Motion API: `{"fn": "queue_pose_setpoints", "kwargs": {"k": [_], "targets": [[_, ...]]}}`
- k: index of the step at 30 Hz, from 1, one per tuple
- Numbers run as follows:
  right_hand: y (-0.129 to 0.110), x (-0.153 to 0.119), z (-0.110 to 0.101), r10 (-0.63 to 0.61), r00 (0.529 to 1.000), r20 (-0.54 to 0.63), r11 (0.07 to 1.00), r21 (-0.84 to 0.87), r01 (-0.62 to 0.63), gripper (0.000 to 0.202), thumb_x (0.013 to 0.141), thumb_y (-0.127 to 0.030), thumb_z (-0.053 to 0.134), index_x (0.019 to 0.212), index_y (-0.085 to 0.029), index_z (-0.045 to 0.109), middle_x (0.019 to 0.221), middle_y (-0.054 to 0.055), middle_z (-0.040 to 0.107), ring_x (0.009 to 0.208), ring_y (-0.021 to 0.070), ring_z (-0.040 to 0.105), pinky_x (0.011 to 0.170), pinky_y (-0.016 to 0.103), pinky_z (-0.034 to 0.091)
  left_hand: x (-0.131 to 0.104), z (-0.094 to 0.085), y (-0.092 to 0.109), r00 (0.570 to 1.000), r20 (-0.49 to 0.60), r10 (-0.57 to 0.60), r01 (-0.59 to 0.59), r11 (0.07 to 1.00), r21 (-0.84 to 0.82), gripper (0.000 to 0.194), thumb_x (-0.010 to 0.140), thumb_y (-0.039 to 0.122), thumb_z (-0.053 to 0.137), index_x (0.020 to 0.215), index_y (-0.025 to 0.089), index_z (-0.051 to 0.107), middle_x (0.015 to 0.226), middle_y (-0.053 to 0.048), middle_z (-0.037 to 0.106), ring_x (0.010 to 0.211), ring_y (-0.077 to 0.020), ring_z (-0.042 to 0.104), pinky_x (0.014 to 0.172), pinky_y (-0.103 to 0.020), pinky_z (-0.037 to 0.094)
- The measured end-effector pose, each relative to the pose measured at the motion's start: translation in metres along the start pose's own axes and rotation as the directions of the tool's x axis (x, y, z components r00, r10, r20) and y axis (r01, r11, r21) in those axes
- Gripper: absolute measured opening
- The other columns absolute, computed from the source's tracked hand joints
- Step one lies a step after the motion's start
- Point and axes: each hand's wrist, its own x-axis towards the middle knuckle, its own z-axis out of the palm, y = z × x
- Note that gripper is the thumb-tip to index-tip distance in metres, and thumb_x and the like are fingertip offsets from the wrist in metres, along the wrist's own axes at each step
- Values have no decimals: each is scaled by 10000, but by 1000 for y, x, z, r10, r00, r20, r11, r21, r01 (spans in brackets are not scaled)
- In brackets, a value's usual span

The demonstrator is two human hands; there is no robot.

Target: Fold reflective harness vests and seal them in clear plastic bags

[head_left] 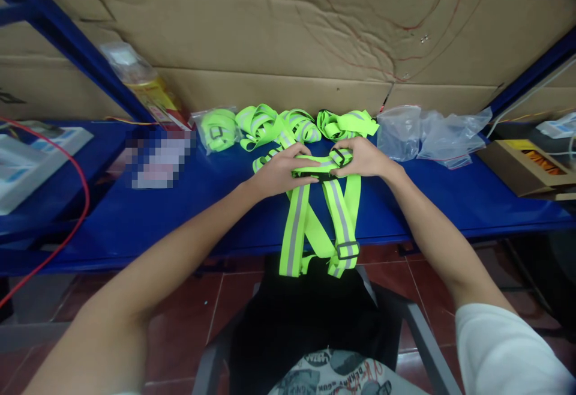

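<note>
A neon-yellow reflective strap harness point(296, 227) with grey stripes and black buckles lies over the front edge of the blue table, its straps hanging down. My left hand point(284, 171) grips the gathered straps from the left, fingers wrapped over them. On the right, my right hand point(360, 157) pinches the same bundle beside a small black buckle. A larger black buckle point(348, 250) sits on the hanging part. Behind my hands are several rolled yellow straps, one of them in a clear bag point(219, 130).
Clear plastic bags point(450, 134) lie at the back right, near an open cardboard box point(522, 168). A bottle with a yellow label point(150, 92) stands back left. Cardboard point(252, 35) lines the back. A red cable point(83, 185) curves at left.
</note>
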Motion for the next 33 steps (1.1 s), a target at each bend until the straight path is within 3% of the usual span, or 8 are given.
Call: {"fn": "queue_pose_setpoints", "kwargs": {"k": [3,7,11,15,19,24,29,33], "targets": [[-9,-1,-4,-99,993,-62,985,135,107,488,657,-390,914,1099,-198,837,1078,45,823,961,270,710,879,373,526,2,3,2,996,81,23,-29,997,75,279,1045,377,794,1308,303,856,1283,-123,712,1167,-280,706,1001,-439,601],[-35,-4,2,-155,969,-192,944,259,203,392,789,-445,879,1078,-189,817,1036,50,816,926,240,705,887,371,544,4,8,11,985,168,28,-59,982,180,294,1118,322,653,1344,326,841,1344,-131,694,1229,-300,671,1081,-499,574],[-43,-4,15,-237,968,-85,924,288,252,281,826,-344,802,1074,-214,800,1080,45,834,979,240,741,927,367,539,6,11,15,986,164,20,-48,985,167,283,1128,359,620,1179,255,878,1217,-154,679,1210,-328,661,1015,-486,593],[-26,-3,19,-172,982,76,981,106,163,422,715,-259,775,1135,-217,765,1060,38,810,916,237,713,849,340,483,6,10,15,994,104,-22,13,995,95,223,1090,343,664,1120,229,854,1203,-141,645,1166,-292,685,966,-429,600],[-18,-3,18,-119,991,59,990,79,114,427,715,-327,784,1115,-216,683,1057,47,756,887,231,667,822,325,445,7,8,18,996,-24,-84,85,995,54,293,1036,493,760,1125,214,764,1087,-91,732,1014,-250,720,929,-408,592],[-31,-4,22,-120,991,53,990,-73,124,422,777,-391,772,1137,-227,625,934,26,687,794,219,598,758,323,382,12,10,28,977,-208,-47,86,979,183,441,969,633,815,1105,223,723,1087,-93,793,1038,-283,717,965,-456,549],[-38,-4,23,-165,985,42,969,-178,170,316,802,-344,708,1072,-224,597,853,23,656,756,220,569,741,337,333,14,15,34,977,-213,-14,70,963,258,325,1031,537,780,1216,270,795,1074,-41,844,1023,-270,718,949,-452,526],[-40,-5,21,-187,982,32,968,-162,190,373,765,-292,680,1122,-216,601,858,19,675,755,223,592,755,338,356,13,19,38,977,-212,-21,69,972,222,298,1029,379,760,1314,300,797,1176,-50,827,1087,-273,725,1010,-477,541]]}}
